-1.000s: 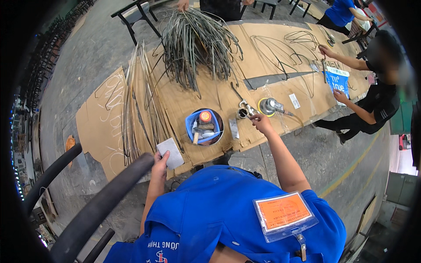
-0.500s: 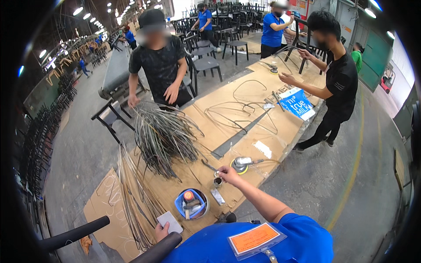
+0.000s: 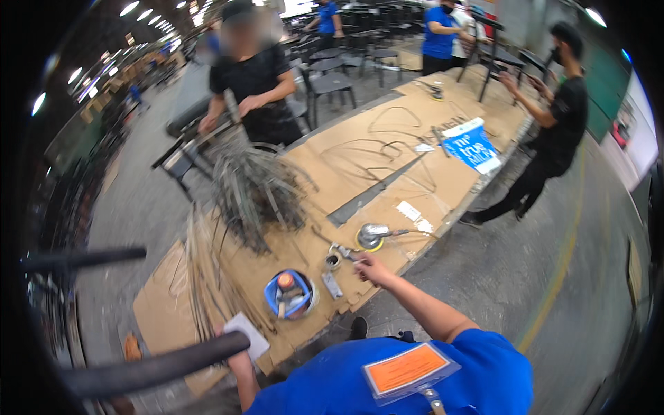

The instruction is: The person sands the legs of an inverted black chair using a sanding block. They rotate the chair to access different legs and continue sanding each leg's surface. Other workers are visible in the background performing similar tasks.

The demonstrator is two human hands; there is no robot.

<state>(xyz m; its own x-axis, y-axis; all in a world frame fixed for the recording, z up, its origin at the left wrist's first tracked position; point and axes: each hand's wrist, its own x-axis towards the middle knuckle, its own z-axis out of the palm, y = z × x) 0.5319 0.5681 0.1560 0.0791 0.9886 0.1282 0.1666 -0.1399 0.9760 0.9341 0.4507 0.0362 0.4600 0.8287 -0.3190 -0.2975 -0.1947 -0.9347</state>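
Observation:
Beside the pale flat pad (image 3: 250, 333) at the table's near left edge is my left hand (image 3: 237, 351), its fingers closed around the pad. A black rounded bar (image 3: 159, 360) crosses in front and hides part of that hand. My right hand (image 3: 372, 268) is over the near edge, fingers pinched at the pale metal end of a thin dark tool (image 3: 335, 247); blur hides what exactly is between them. Close by are a small round open tin (image 3: 333, 261) and a grey oblong piece (image 3: 332, 285). A disc sander (image 3: 371, 236) lies just beyond.
A blue basin (image 3: 268, 299) holds an orange-topped container and tools. Long thin strips (image 3: 200, 270) and a large dark bundle (image 3: 252, 187) cover the table's left. A person (image 3: 252, 90) stands behind the bundle; another (image 3: 560, 117) stands at right. Cardboard (image 3: 315, 190) covers the table.
The view has shifted. My right hand has moved rightward, away from the tin. The black bar now crosses my left hand and pad. The person at right has moved farther right.

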